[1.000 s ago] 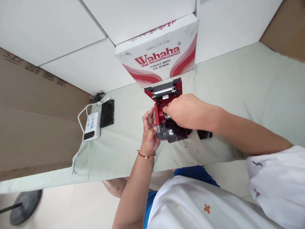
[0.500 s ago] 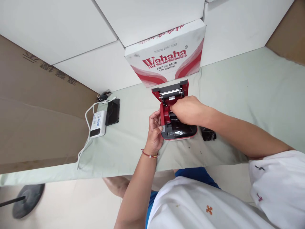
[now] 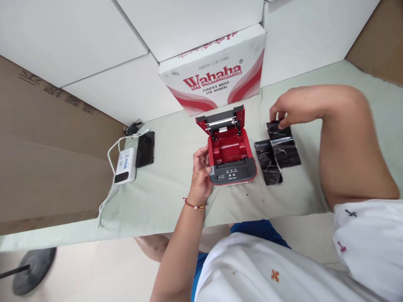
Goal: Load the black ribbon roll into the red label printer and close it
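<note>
A small red printer (image 3: 229,152) sits on the pale green table cover (image 3: 170,197) with its lid tipped back and its red inner bay bare. My left hand (image 3: 200,170) rests against the printer's left side, fingers curled on its edge. My right hand (image 3: 291,107) is out to the right, pinching the top of a black glossy sheet (image 3: 284,144) that lies on the cover. A second black sheet (image 3: 267,161) lies beside it, nearer the printer.
A white and red Wahaha carton (image 3: 215,71) stands right behind the printer against white boxes. A white power bank (image 3: 124,165) with a white cable and a black phone (image 3: 145,148) lie at the left. Brown cardboard bounds the left and far right.
My right hand has left the printer's bay and moved right, carrying a black sheet out and laying it beside the other one. The bay now shows bare. My left hand stays at the printer.
</note>
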`<state>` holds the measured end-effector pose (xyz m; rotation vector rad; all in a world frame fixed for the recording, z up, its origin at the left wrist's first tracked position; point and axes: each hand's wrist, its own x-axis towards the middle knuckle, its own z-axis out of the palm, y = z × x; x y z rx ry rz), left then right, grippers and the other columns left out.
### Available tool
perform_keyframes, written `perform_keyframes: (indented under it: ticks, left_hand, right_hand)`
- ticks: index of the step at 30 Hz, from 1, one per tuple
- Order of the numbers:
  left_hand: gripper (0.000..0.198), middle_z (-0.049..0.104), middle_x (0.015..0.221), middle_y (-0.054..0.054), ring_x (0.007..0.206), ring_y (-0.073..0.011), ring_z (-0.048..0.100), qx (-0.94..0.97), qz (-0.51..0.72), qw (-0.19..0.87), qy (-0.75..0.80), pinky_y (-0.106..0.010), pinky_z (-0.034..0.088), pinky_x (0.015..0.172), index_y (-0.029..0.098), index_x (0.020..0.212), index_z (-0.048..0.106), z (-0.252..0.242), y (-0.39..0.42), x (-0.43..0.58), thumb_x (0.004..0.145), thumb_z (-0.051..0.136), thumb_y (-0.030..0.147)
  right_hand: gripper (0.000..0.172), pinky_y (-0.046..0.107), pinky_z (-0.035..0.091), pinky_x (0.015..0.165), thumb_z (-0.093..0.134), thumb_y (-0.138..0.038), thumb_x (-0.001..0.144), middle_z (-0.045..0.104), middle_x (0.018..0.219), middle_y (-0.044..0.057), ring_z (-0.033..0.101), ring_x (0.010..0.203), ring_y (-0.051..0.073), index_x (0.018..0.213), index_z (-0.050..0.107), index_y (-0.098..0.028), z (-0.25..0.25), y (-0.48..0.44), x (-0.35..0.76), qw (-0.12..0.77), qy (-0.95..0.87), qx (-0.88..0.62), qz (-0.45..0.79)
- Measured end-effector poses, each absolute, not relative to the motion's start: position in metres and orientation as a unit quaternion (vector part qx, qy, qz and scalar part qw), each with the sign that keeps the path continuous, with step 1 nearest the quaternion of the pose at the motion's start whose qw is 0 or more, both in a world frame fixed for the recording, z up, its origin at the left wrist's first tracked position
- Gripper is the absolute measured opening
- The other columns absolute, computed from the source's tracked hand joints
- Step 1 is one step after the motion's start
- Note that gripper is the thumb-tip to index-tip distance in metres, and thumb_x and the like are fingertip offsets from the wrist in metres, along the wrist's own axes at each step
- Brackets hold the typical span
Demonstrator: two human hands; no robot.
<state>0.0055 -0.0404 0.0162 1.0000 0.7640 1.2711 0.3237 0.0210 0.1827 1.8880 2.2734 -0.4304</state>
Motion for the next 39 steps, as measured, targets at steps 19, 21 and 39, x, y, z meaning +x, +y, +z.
perform_keyframes:
  ticks: [19, 21, 39]
  left_hand:
    - [0.063, 0.062, 0.140, -0.004, 0.139, -0.0263, 0.055, 0.448, 0.553, 0.619, 0.334, -0.039, 0.044, 0.119, 0.033, 0.128, 0.065, 0.016, -0.039, 0.005, 0.072, 0.090, 0.047]
    - [0.062, 0.063, 0.140, -0.004, 0.138, -0.0268, 0.055, 0.450, 0.554, 0.617, 0.332, -0.039, 0.044, 0.119, 0.032, 0.128, 0.065, 0.016, -0.039, 0.005, 0.072, 0.090, 0.047]
    - [0.061, 0.065, 0.136, -0.003, 0.136, -0.0266, 0.058, 0.459, 0.557, 0.604, 0.338, -0.040, 0.046, 0.118, 0.031, 0.127, 0.066, 0.018, -0.039, 0.007, 0.074, 0.090, 0.050]
  right_hand:
    - [0.021, 0.033, 0.040, 0.067, 0.080, -0.026, 0.087, 0.079, 0.094, 0.007, 0.065, 0.074, 0.017, 0.104, 0.081, -0.014, 0.144, 0.038, 0.288, 0.273, 0.794, 0.495, -0.226]
    - [0.021, 0.032, 0.042, 0.072, 0.081, -0.029, 0.088, 0.077, 0.091, 0.003, 0.063, 0.076, 0.016, 0.105, 0.081, -0.018, 0.164, 0.028, 0.300, 0.239, 0.816, 0.454, -0.266]
    - [0.024, 0.032, 0.039, 0.065, 0.062, -0.028, 0.097, 0.079, 0.105, 0.016, 0.073, 0.093, 0.028, 0.110, 0.077, -0.014, 0.157, -0.005, 0.215, 0.104, 0.866, 0.461, -0.164]
